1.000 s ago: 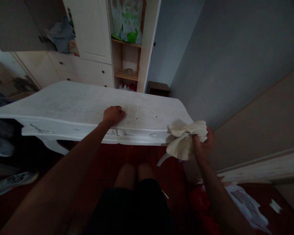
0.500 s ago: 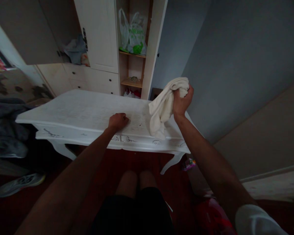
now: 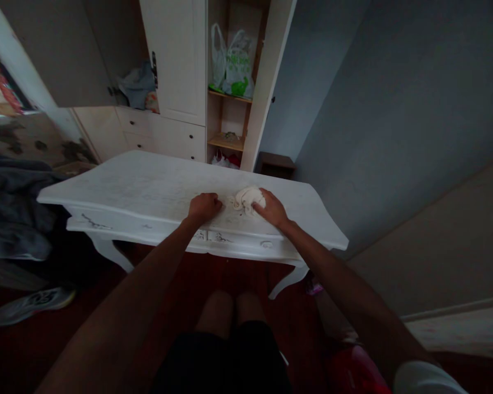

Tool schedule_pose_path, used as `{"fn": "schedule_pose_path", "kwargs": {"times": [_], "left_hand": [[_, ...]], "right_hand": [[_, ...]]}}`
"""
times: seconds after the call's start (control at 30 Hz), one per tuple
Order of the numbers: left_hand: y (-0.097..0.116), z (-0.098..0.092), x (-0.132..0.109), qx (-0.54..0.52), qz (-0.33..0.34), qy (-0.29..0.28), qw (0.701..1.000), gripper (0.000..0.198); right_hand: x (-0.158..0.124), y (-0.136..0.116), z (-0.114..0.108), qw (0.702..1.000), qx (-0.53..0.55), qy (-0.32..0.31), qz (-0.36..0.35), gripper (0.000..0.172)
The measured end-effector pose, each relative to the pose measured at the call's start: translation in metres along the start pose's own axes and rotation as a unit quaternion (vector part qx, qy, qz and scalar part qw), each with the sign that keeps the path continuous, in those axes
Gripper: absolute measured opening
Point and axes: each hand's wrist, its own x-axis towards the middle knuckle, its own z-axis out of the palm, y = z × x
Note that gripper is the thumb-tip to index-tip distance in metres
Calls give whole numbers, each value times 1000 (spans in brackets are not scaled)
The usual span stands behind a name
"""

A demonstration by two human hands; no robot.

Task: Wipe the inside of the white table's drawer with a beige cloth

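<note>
A bunched cream cloth point(image 3: 250, 198) lies on the top of the white table point(image 3: 148, 175), right of its middle. My right hand point(image 3: 273, 208) grips the cloth from its right side, the thumb towards me, and presses it on the tabletop. To the left, my left hand point(image 3: 205, 209) rests on the table as a closed fist near the front edge, with nothing seen in it. A short gap separates the fist from the cloth. Faint grey smudges mark the tabletop around both hands.
Behind the table stands a white wardrobe point(image 3: 181, 65) with open doors and plastic bags point(image 3: 237, 68) on a shelf. Dark clothes point(image 3: 16, 202) are heaped at the left, above a shoe point(image 3: 33, 305). A small brown stool-like box point(image 3: 276, 164) sits by the grey wall.
My right hand has come down and left from above the table's right side, and the hanging cloth is now bunched on the tabletop. My left fist stays on the table.
</note>
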Motion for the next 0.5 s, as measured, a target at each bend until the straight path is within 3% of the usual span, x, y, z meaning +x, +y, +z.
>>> {"fn": "schedule_pose_path", "kwargs": {"times": [0.1, 0.23, 0.37, 0.43, 0.5], "left_hand": [[-1, 1, 0, -3, 0, 8, 1000, 31], [-2, 0, -1, -13, -2, 10, 1000, 30], [-3, 0, 0, -43, -20, 22, 999, 27], [-5, 1, 2, -69, -28, 37, 997, 24], [-8, 4, 4, -102, -35, 56, 993, 22]], "right_hand": [[-6, 1, 2, 999, 12, -32, -15, 72], [0, 3, -22, 992, 56, -94, -63, 84], [-15, 11, -49, 996, 87, 9, -31, 61], [-32, 22, -59, 991, 104, 76, 26, 50], [-50, 37, -66, 974, 148, 130, 113, 54]]}}
